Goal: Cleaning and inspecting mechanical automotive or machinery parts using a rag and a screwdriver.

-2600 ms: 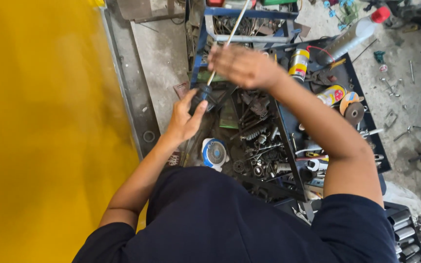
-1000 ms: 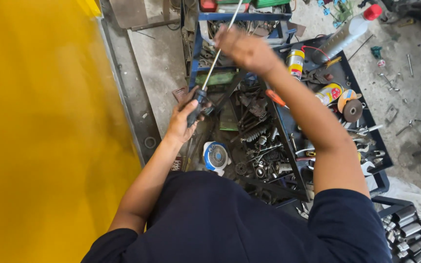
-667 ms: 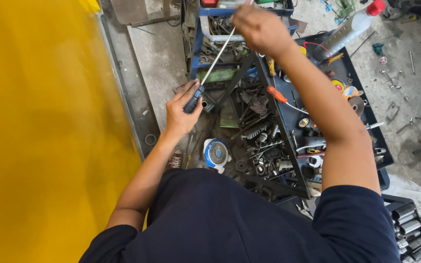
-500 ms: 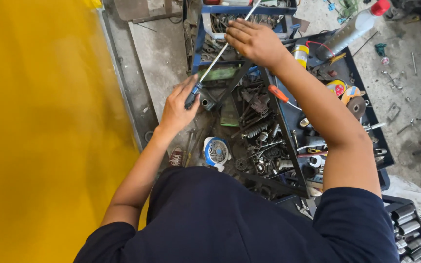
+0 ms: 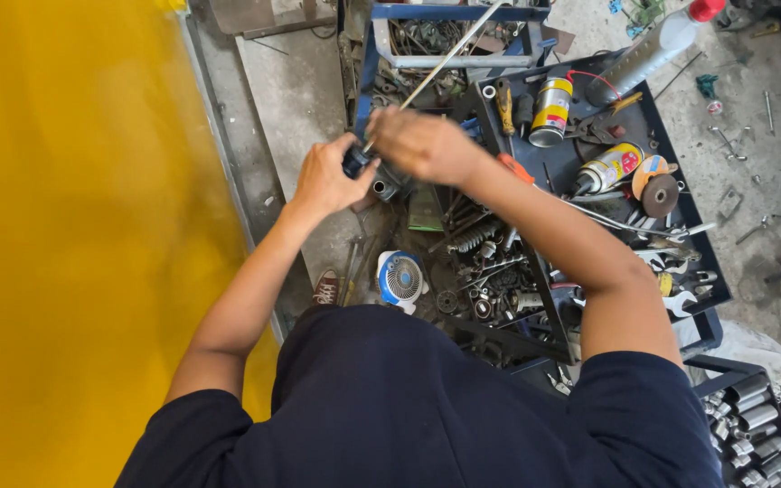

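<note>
While L hand [image 5: 325,176] grips screwdriver [image 5: 427,72], R hand [image 5: 419,145] pinches shaft.

The right hand [image 5: 422,145] has come down the long metal rod [image 5: 436,68]: earlier it was far up the shaft, over the blue frame at the far end of the blue tool tray [image 5: 680,217], and now it sits low on the rod, just beside the left hand [image 5: 325,176]. The left hand's grip remains closed on the rod's dark handle end, but it has lifted off the tray's near-left clutter and now meets the right.
</note>
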